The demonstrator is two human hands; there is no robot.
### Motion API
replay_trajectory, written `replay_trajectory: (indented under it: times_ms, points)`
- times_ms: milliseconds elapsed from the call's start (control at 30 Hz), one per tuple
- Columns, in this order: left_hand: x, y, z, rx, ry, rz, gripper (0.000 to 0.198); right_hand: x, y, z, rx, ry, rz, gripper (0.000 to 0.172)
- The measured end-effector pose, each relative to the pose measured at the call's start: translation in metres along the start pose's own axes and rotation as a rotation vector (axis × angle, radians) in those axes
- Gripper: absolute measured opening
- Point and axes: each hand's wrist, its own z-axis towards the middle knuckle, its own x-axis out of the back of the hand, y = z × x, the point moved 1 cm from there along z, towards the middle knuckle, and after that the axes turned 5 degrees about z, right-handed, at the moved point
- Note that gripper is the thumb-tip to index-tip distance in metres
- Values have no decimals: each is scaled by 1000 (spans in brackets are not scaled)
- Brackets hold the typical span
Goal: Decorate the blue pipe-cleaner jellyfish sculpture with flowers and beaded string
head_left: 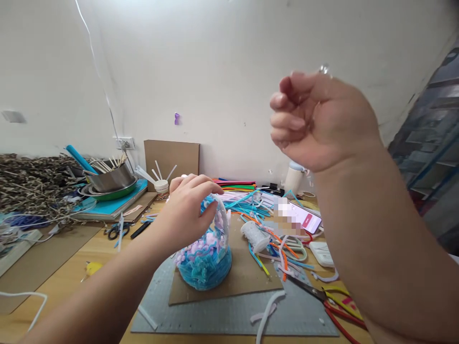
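Note:
A blue pipe-cleaner basket point(206, 267) filled with pink and lilac fuzzy pieces stands on a cardboard sheet. My left hand point(191, 203) is closed over the top of its arched handle point(224, 220), which is pale on the right side. High at the right, my right hand point(322, 114) is raised against the wall, fingers curled in. A thin clear beaded strand point(324, 69) glints above its thumb; most of the strand is too fine to follow. On the cardboard right of the basket lies a spool point(255, 236) of clear, beady material.
Under the cardboard sheet point(247, 282) lies a grey cutting mat point(294, 320). Scissors point(322, 296) with red and yellow handles, a phone point(304, 217) and coloured pipe cleaners point(247, 200) lie at right. Left are a metal bowl point(111, 180), black scissors point(118, 231) and dried stalks point(32, 186).

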Motion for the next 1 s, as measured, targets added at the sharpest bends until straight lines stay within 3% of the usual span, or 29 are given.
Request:
replay_trajectory:
  times_ms: [167,300,500,700,833,1000]
  points:
    - [10,16,10,-128,-196,-160,44,-18,-26,6,107,-22,2,26]
    - [17,22,16,-203,-363,-259,25,-11,-35,11,156,-1,26,22]
    - [28,8,23,-3,-231,-331,22,18,-26,11,179,114,52,22]
    - [40,-12,31,271,-100,-463,20,71,15,-5,239,138,-69,14]
    - [47,-16,38,388,-53,-499,17,99,48,-28,43,107,-114,12]
    - [43,-20,46,499,-2,-674,12,111,80,-57,-219,-13,-74,15]
